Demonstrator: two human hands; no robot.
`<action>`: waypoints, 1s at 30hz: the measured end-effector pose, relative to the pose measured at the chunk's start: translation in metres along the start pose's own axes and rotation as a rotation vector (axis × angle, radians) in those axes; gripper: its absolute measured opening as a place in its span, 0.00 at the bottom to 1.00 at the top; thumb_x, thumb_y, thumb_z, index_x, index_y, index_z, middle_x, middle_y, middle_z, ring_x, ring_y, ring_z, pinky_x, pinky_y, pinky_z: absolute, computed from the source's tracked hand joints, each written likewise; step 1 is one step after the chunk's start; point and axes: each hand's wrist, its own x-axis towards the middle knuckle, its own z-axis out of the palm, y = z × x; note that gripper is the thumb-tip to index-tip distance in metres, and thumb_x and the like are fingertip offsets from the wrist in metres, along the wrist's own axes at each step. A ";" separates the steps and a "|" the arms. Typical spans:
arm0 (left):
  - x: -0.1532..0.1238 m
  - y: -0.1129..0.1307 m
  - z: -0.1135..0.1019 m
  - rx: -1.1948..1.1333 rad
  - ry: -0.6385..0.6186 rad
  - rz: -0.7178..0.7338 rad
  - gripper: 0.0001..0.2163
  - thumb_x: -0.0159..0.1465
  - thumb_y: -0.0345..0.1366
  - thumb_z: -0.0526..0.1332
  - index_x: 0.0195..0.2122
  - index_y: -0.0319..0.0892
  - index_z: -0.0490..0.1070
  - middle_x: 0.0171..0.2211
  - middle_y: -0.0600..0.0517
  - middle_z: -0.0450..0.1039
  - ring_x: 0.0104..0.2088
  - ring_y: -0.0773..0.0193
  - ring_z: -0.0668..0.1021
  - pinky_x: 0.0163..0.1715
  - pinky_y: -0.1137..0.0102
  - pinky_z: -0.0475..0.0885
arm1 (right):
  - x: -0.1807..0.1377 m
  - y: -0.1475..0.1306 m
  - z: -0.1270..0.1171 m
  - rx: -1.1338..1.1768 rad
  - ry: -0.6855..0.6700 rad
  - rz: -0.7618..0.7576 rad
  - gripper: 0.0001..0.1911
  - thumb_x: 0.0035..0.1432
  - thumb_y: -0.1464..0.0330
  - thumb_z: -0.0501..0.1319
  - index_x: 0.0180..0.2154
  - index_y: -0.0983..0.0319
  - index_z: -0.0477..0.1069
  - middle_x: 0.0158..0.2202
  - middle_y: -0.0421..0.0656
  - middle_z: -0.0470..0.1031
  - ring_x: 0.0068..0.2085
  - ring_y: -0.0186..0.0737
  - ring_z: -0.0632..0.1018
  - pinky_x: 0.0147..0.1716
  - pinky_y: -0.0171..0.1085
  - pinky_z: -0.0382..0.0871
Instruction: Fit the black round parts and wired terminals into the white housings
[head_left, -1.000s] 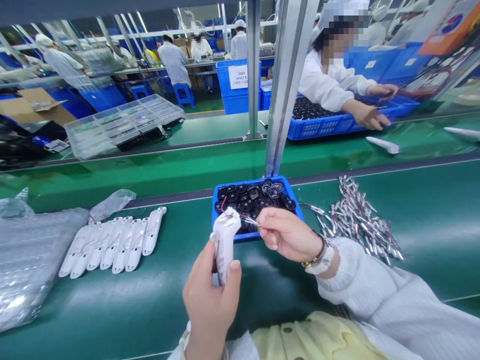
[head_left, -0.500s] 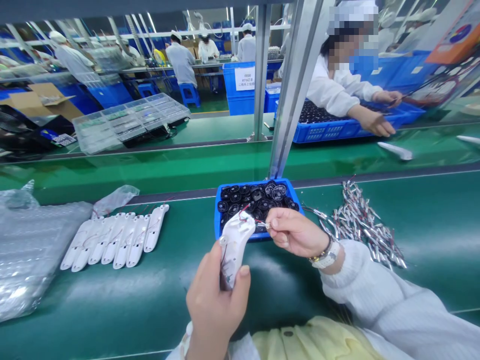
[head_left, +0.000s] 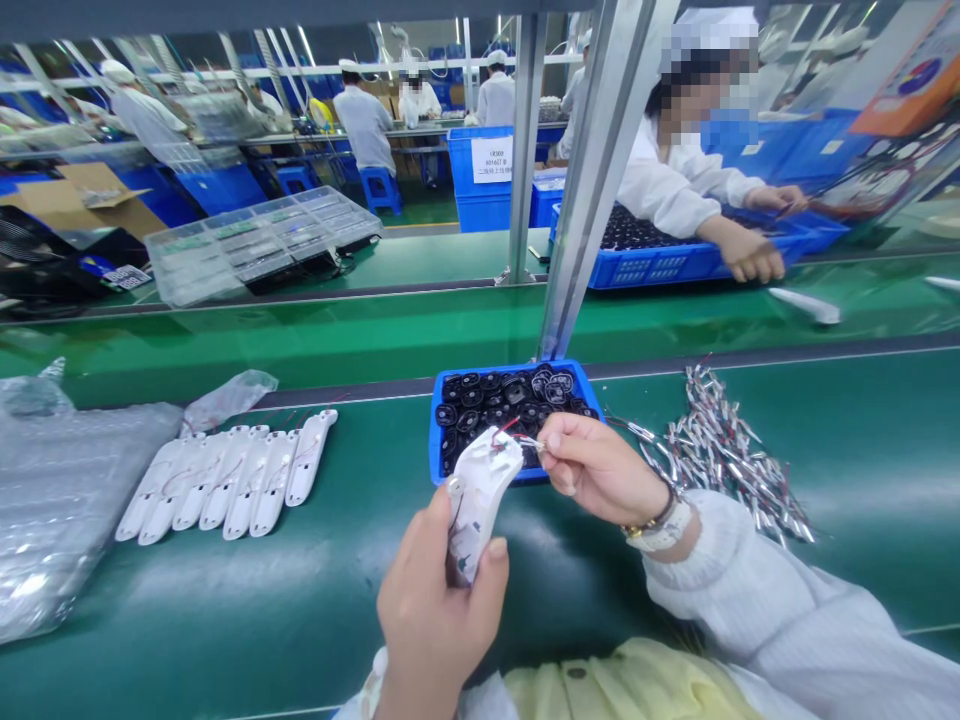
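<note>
My left hand (head_left: 435, 610) is closed round the lower end of a white plastic housing (head_left: 478, 495), held upright over the green belt. Red wires stick out of the housing's top. My right hand (head_left: 600, 465) pinches a small metal wired part (head_left: 529, 442) right beside the housing's top end. Just behind both hands sits a small blue tray (head_left: 436, 455) filled with black round parts.
A row of several white housings (head_left: 225, 480) lies to the left, next to bubble-wrap bags (head_left: 67, 500). A heap of silver wired parts (head_left: 720, 450) lies to the right. A metal post (head_left: 592, 180) rises behind the tray. A co-worker's hands (head_left: 750, 260) reach into a blue crate across the line.
The housing has tilted with its top leaning right and sits a little lower and further right. My right hand stayed pinched at its top end.
</note>
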 end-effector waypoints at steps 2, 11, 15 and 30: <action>0.000 0.000 0.000 0.002 -0.006 -0.001 0.22 0.59 0.37 0.58 0.54 0.42 0.58 0.31 0.48 0.69 0.27 0.60 0.71 0.28 0.69 0.66 | -0.002 0.000 -0.001 0.022 0.004 0.009 0.10 0.46 0.69 0.66 0.24 0.65 0.66 0.19 0.37 0.70 0.16 0.23 0.65 0.14 0.24 0.59; -0.001 0.002 0.001 0.009 -0.008 0.018 0.24 0.58 0.35 0.59 0.56 0.42 0.56 0.32 0.47 0.69 0.29 0.59 0.72 0.29 0.69 0.67 | -0.007 0.002 -0.001 0.023 0.065 0.038 0.10 0.46 0.68 0.67 0.23 0.66 0.67 0.19 0.37 0.70 0.16 0.23 0.66 0.14 0.23 0.61; 0.000 0.003 0.002 0.002 0.005 0.016 0.24 0.57 0.35 0.60 0.56 0.43 0.57 0.32 0.47 0.69 0.28 0.59 0.72 0.28 0.70 0.66 | -0.010 0.004 0.002 0.000 0.095 0.020 0.10 0.46 0.69 0.66 0.23 0.66 0.67 0.19 0.38 0.71 0.16 0.24 0.68 0.14 0.24 0.63; -0.001 -0.009 0.006 -0.122 -0.111 -0.002 0.17 0.59 0.40 0.57 0.46 0.37 0.67 0.32 0.48 0.73 0.28 0.63 0.74 0.26 0.73 0.69 | -0.013 -0.007 0.010 -0.051 -0.092 -0.131 0.08 0.41 0.74 0.69 0.27 0.65 0.74 0.22 0.41 0.76 0.20 0.30 0.76 0.16 0.22 0.69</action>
